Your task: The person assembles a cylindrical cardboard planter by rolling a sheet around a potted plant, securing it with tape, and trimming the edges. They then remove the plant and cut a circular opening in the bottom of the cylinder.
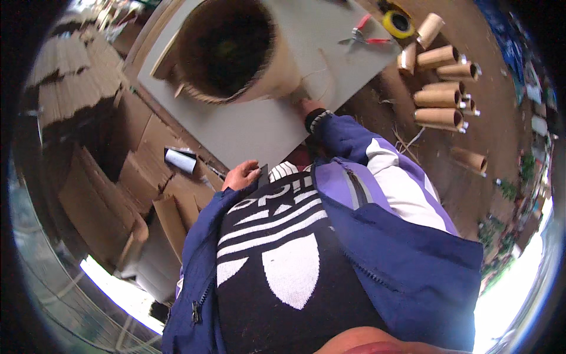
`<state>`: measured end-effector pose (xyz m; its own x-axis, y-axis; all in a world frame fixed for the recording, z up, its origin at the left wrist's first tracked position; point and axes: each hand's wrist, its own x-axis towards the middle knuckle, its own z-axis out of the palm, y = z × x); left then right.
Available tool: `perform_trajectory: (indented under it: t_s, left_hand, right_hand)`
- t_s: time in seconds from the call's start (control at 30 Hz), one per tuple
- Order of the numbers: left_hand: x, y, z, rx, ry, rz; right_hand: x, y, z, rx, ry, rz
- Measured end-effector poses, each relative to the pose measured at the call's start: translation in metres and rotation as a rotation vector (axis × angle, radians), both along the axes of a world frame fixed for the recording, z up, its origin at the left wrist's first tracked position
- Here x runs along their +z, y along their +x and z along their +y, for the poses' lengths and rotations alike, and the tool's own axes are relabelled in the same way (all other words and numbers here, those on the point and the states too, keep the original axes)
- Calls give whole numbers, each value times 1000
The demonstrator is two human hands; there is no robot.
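Note:
A wide tan cylinder (283, 68), open at the top with a dark inside, stands on a grey board (247, 127). My right hand (309, 107) reaches to the cylinder's lower side, near its base; its fingers are blurred and partly hidden there. Closer to my body, by the board's near edge, my left hand (242, 175) has its fingers curled. A small dark flat piece (263, 172) shows at those fingertips, too unclear to name. Thin pale strands (321, 74) stick out beside the cylinder.
Red-handled pliers (365, 36) lie at the board's far right, with a yellow tape roll (400, 25) beyond. Several short brown tubes (437, 118) lie to the right. Flattened cardboard (88, 200) and stacked corrugated sheets (76, 76) fill the left, near a white roll (180, 160).

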<state>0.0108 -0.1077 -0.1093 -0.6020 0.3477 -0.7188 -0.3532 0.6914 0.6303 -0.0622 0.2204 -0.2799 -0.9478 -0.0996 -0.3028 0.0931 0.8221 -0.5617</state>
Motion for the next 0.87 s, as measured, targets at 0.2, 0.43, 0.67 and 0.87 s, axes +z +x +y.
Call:
perform_trajectory:
  t_s: [0.2, 0.43, 0.67, 0.87]
  left_hand:
    - [3, -31, 59, -248, 16, 13]
    - [11, -86, 219, -868, -5, 354]
    - [17, -46, 382, -1180, 232, 315]
    - [-9, -8, 447, -1347, 274, 252]
  right_hand:
    - [62, 81, 73, 70, -62, -204]
    - [162, 255, 252, -867, 85, 374]
    - [333, 548, 392, -1534, 726, 1027]
    - [368, 782, 392, -2173, 693, 1096]
